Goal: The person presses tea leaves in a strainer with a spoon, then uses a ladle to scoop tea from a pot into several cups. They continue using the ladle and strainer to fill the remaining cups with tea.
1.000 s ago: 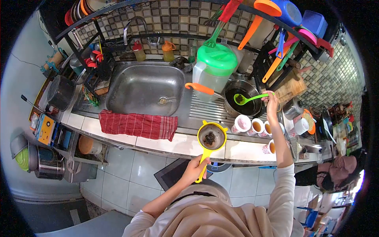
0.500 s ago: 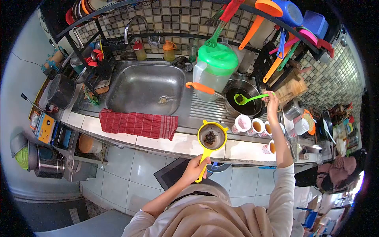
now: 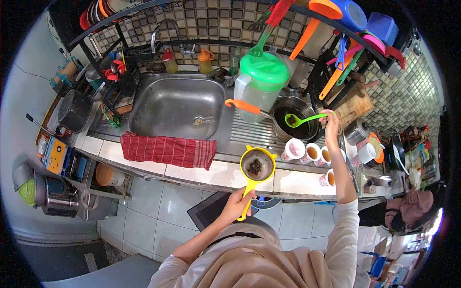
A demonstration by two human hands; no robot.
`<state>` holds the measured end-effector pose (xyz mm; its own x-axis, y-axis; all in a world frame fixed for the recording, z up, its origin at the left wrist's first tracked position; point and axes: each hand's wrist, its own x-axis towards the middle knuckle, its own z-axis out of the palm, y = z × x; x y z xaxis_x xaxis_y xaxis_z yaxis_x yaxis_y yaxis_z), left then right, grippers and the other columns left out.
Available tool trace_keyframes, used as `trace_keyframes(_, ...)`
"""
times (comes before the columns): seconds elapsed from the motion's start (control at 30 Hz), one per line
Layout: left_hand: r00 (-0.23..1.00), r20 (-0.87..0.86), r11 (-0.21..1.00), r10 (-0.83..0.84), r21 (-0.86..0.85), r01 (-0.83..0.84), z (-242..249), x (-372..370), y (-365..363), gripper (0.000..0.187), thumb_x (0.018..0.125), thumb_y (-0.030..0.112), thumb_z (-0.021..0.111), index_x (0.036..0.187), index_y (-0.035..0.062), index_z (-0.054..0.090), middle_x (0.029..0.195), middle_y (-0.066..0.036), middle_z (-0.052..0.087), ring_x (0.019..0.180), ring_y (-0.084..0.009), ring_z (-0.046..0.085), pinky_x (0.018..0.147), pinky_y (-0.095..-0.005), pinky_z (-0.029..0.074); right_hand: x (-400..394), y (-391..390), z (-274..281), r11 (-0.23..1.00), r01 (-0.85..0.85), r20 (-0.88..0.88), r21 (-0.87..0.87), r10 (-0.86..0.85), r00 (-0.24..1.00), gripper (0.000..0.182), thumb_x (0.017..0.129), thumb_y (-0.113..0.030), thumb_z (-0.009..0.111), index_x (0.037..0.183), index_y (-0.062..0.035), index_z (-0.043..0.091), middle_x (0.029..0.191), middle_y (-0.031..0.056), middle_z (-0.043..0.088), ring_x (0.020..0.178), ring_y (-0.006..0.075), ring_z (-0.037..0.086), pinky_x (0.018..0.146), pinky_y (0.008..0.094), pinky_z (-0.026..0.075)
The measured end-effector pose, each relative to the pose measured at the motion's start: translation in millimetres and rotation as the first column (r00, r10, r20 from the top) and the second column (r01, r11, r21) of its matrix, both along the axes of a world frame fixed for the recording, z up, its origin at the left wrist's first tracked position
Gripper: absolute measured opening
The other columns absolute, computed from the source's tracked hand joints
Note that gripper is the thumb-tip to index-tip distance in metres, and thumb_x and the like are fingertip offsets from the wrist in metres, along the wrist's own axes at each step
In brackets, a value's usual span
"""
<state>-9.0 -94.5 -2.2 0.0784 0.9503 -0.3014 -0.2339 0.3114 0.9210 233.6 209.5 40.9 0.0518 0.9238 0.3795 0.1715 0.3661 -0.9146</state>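
My left hand (image 3: 237, 204) grips the handle of a yellow strainer (image 3: 258, 165), held level over the counter's front edge. Dark wet leaves (image 3: 255, 167) lie in its mesh. At the right, my right hand (image 3: 329, 124) is closed on the handle of a green ladle (image 3: 307, 118). The ladle's bowl, with dark bits in it, is inside a steel saucepan (image 3: 286, 134) of dark liquid. In front of the pan stand several patterned cups; one cup (image 3: 294, 149) shows a pale inside, while another cup (image 3: 313, 152) holds amber liquid. My right forearm partly hides the cups.
A green-lidded pitcher (image 3: 261, 81) stands behind the saucepan, whose orange-tipped handle (image 3: 242, 105) points left. Left of them is a steel sink (image 3: 177, 108) with a red cloth (image 3: 168, 151) over its front edge. Utensils hang from a rack above. A person (image 3: 413, 209) is at far right.
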Motion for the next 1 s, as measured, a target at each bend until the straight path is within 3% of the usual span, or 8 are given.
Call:
trace_keyframes(0.4, 1.000, -0.012, 1.000, 0.012, -0.002, -0.012, 5.3, 0.4, 1.5, 0.026, 0.091, 0.027, 0.042, 0.087, 0.0028, 0.049, 0.050, -0.002, 0.047, 0.038, -0.0096, 0.046, 0.037, -0.0222, 0.036, -8.1, -16.4, 19.5, 1.000, -0.026, -0.038, 0.017, 0.027, 0.999, 0.027, 0.088, -0.018, 0.039, 0.079, -0.0007, 0.057, 0.071, 0.0038, 0.055, 0.058, 0.0084, 0.049, 0.055, 0.0203, 0.034)
trace_keyframes(0.8, 1.000, -0.017, 1.000, 0.008, -0.003, -0.008, 4.9, -0.5, 1.0, 0.025, 0.091, 0.027, 0.042, 0.086, 0.0034, 0.048, 0.048, -0.002, 0.046, 0.037, -0.0103, 0.047, 0.037, -0.0225, 0.036, -39.2, -66.3, 49.5, 0.984, -0.178, -0.105, -0.029, 0.174, 0.979, 0.026, 0.087, -0.018, 0.040, 0.079, -0.0002, 0.056, 0.076, 0.0054, 0.056, 0.061, 0.0113, 0.052, 0.062, 0.0229, 0.037)
trace_keyframes(1.0, 1.000, -0.017, 1.000, 0.008, -0.004, -0.008, 6.3, -0.6, 0.7, 0.025, 0.091, 0.027, 0.042, 0.086, 0.0033, 0.048, 0.049, -0.002, 0.047, 0.038, -0.0102, 0.048, 0.037, -0.0226, 0.037, -53.2, -98.4, 52.7, 0.948, -0.310, -0.034, -0.067, 0.309, 0.951, 0.025, 0.088, -0.017, 0.039, 0.079, 0.0000, 0.055, 0.073, 0.0064, 0.055, 0.060, 0.0115, 0.051, 0.062, 0.0235, 0.038)
